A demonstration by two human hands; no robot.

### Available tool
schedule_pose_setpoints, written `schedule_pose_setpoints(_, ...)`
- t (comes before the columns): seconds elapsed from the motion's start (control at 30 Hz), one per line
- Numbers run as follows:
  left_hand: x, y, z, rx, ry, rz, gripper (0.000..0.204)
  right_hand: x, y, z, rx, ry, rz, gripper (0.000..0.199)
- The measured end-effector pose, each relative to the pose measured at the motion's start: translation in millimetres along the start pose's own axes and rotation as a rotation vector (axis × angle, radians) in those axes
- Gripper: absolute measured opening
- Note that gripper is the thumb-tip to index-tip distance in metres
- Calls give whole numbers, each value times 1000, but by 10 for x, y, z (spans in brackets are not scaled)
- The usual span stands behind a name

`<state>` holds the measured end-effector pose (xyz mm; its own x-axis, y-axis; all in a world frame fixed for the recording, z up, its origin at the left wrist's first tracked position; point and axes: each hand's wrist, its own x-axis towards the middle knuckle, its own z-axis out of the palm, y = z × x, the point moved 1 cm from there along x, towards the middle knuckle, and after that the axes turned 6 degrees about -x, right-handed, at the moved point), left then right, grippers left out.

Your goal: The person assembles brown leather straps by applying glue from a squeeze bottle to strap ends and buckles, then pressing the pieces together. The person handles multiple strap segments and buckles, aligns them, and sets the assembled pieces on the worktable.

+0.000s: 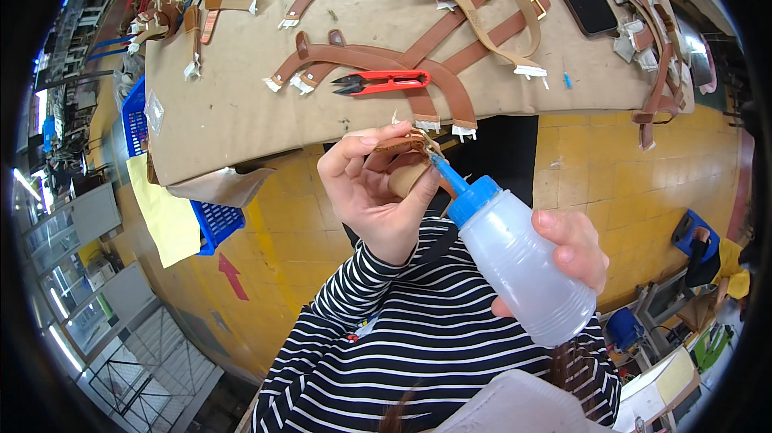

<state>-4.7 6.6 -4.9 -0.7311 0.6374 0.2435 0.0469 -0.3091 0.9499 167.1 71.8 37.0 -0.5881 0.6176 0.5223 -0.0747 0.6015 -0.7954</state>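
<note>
Head view: you hold both things up over the yellow floor, short of the table edge.
Piece: small brown leather strap end with brass fitting (408, 146), pinched in your left hand (376, 192), fingers clamped on it.
Bottle: translucent squeeze bottle with blue nozzle (515, 260), gripped by your right hand (567, 252).
Axis: nozzle tip slants up-left, touching the piece.
Beyond: red snips (384, 82) on the cardboard-covered table (241, 103).

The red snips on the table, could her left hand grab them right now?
Probably not right away. The left hand is busy pinching a small brown strap piece. The red snips lie uncovered on the table just beyond it, so once that hand lets go, the way looks free.
</note>
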Motion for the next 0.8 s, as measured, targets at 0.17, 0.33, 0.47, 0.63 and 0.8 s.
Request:
schedule_pose_setpoints(0.17,20,7,9,18,0,10,60,9,95,111,-105,105,-196,84)
schedule_pose_setpoints(0.33,28,16,8,-79,7,-42,62,58,100,130,-154,80,-282,81)
schedule_pose_setpoints(0.47,27,21,32,-128,40,-54,62,77,119,213,-38,251,-320,36)
schedule_pose_setpoints(0.63,31,53,39,-123,56,-79,62,75,140,279,-8,296,-389,21)
schedule_pose_setpoints(0.8,30,68,38,-126,69,-69,62,88,140,285,0,298,-398,22)
